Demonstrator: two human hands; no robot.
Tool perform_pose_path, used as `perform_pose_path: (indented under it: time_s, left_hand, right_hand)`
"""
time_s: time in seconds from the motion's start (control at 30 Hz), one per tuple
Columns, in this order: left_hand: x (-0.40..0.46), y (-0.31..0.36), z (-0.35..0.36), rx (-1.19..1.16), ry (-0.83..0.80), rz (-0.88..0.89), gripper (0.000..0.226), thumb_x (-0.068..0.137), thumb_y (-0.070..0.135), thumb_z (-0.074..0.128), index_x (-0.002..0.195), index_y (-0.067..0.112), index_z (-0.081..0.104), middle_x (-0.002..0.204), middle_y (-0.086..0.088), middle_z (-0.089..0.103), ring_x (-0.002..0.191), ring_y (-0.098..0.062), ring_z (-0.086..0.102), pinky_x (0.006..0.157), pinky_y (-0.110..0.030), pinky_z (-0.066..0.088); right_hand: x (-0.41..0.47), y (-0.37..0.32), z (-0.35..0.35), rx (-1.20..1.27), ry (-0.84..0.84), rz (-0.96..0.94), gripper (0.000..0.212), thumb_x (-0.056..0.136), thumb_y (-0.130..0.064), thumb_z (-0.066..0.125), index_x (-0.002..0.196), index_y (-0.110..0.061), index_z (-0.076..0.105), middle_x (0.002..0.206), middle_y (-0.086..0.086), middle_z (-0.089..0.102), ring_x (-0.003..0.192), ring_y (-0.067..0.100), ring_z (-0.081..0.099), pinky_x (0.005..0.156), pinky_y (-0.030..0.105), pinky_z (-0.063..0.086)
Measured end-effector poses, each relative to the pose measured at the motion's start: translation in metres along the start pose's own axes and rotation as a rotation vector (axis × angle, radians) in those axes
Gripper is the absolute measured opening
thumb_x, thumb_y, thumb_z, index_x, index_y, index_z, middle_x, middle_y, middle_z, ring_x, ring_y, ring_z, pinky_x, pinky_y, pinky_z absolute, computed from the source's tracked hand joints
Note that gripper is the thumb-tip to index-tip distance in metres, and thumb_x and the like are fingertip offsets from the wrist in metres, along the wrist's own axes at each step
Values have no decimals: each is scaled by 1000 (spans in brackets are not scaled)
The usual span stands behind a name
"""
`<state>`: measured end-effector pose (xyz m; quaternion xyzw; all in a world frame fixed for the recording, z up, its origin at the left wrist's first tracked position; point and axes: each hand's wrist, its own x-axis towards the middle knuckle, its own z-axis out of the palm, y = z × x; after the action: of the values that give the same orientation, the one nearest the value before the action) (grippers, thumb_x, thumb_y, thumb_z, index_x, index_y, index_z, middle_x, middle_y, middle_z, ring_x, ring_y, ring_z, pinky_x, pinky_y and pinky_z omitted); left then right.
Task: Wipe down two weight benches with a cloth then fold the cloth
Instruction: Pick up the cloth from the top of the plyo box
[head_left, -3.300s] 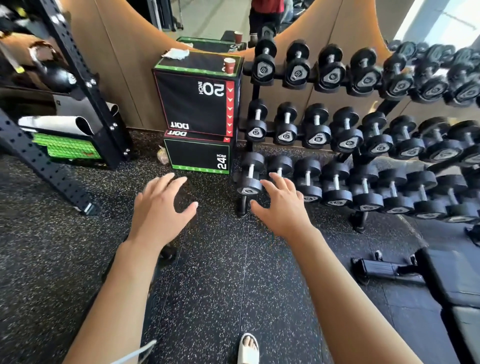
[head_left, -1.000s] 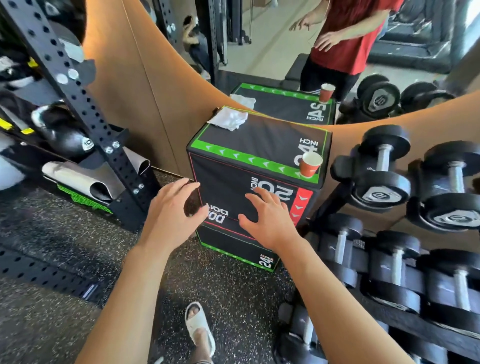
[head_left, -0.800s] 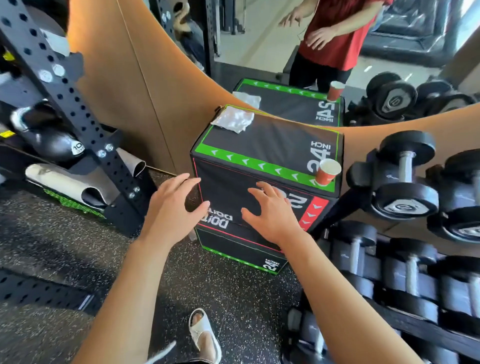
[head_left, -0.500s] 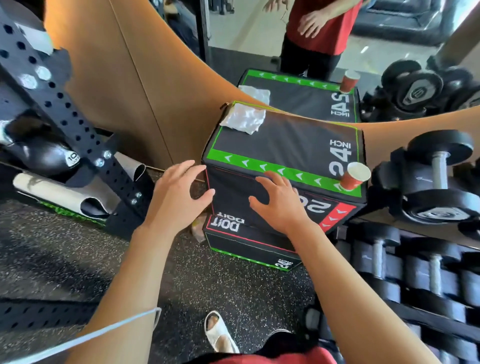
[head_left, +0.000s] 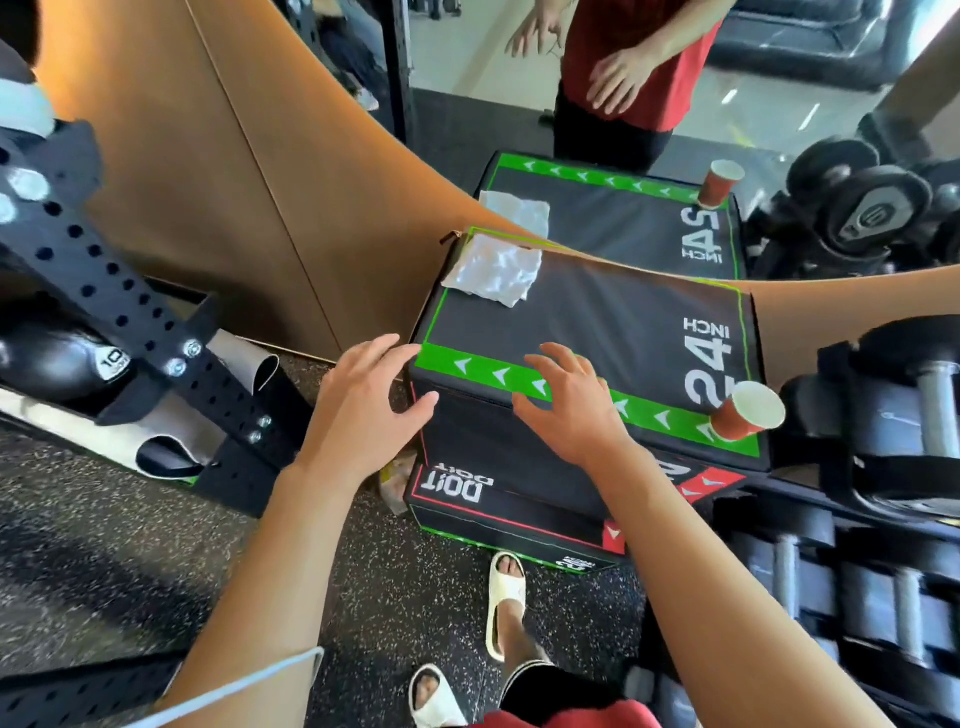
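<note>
Head camera shows the person much closer now to the tall black padded jump box with green edges (head_left: 597, 312). A few seconds ago both hands hung over the speckled floor by the dumbbells. Now the left hand (head_left: 363, 410) is at the box's near left corner, and the right hand (head_left: 571, 410) is over its green front edge. Both hands have their fingers spread wide and hold nothing. The crumpled white cloth (head_left: 491, 270) lies on the far left corner of the box top, still apart from both hands. A red paper cup (head_left: 743, 415) stands at the near right corner. The walk looks done, so picking up the cloth likely comes next. No weight bench shows yet.
</note>
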<state>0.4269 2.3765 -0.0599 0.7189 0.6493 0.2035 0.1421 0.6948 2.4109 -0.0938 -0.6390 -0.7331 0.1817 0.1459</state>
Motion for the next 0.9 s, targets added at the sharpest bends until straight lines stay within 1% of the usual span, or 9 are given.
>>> perform_pose_path:
  time_s: [0.2,0.33,0.53,0.7,0.83,0.9]
  left_hand:
    - [67,1,15,9,11,-28,59,94,45,72,148,23,58,157,0,50,147,-22,41,122,-45,35]
    - [115,6,28,14,11,-43,60,95,44,71,149,23,57,158,1,50,147,-20,40,122,-42,35]
    - [164,8,49,27,-1,-62,59,95,40,73,148,20,58,155,-2,52,145,-23,43,121,-45,36]
    - [193,-3,62,29,-17,-51,58,95,38,74,147,20,58,153,-1,53,143,-23,45,120,-43,38]
    - [218,-17,69,24,-29,-32,57,94,33,74,147,17,59,151,-5,54,141,-26,47,121,-43,37]
    - [228,-22,73,27,-53,-18,58,95,32,73,148,16,57,152,-5,53,143,-26,45,122,-43,36]
  right_hand:
    - [77,23,-4,15,-34,-14,62,95,-50,63,150,-25,51,162,-3,37,149,24,30,115,52,34]
    - [129,42,-8,16,-42,-39,60,95,-49,63,149,-24,52,159,-3,40,146,25,33,113,50,33]
    - [196,62,-2,15,-85,-72,58,95,-49,62,146,-24,54,158,-2,41,146,27,34,112,53,36]
    - [243,63,13,-13,-111,-107,56,96,-47,61,147,-25,53,160,-1,39,146,27,34,112,52,36]
    - [283,56,29,-60,-137,-151,56,98,-44,61,150,-25,50,163,-1,35,148,26,31,111,52,36]
    - [301,52,38,-83,-161,-166,56,98,-42,62,151,-25,50,164,-1,35,149,27,30,114,51,35]
